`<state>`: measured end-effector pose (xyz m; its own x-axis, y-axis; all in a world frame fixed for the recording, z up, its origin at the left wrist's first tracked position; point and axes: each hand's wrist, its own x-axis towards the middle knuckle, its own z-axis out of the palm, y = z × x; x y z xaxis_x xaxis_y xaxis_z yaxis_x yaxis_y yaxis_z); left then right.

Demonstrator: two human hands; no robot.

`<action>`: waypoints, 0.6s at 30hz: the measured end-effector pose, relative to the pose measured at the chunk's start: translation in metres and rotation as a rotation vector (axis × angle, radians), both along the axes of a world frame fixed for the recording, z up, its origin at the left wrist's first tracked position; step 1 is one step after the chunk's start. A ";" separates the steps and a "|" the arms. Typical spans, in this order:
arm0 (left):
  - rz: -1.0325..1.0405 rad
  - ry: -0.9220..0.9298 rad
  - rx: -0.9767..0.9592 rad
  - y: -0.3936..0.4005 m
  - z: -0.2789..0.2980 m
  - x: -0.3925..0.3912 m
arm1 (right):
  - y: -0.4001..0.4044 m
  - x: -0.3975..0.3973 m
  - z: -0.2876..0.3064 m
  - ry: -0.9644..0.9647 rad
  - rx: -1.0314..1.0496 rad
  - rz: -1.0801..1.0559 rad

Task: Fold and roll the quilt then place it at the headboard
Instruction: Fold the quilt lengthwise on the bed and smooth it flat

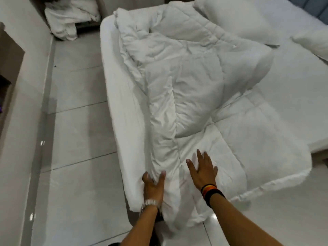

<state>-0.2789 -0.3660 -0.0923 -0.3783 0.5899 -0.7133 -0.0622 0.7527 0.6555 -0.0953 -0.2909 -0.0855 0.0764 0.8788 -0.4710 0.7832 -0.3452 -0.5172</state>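
White quilt lies across the bed, bunched and partly folded over itself along the left side, lower end draped over the foot of the mattress toward the tiled floor. Left hand is at the foot corner, fingers spread and curled around the folded ridge of the quilt, thumb on the other side of it: a loose grasp, not a fist. Right hand lies flat on the quilt just beside it, palm down, fingers splayed, gripping nothing. Two pillows sit at the far end by the headboard. Another heap of white bedding sits off the bed, far left.
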 end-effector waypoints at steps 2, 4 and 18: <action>-0.002 -0.022 -0.016 0.038 0.012 -0.020 | 0.002 -0.006 0.011 0.058 0.035 -0.066; 0.022 -0.030 -0.015 0.079 0.023 -0.037 | 0.004 -0.016 0.012 0.081 0.064 -0.084; -0.115 -0.239 0.184 0.352 -0.029 -0.086 | 0.064 -0.130 -0.050 -0.240 0.025 -0.258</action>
<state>-0.3649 -0.0142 -0.1211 -0.1364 0.7464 -0.6514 -0.1526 0.6338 0.7583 -0.2256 -0.2269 -0.1352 0.4029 0.8273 -0.3914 0.7722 -0.5368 -0.3400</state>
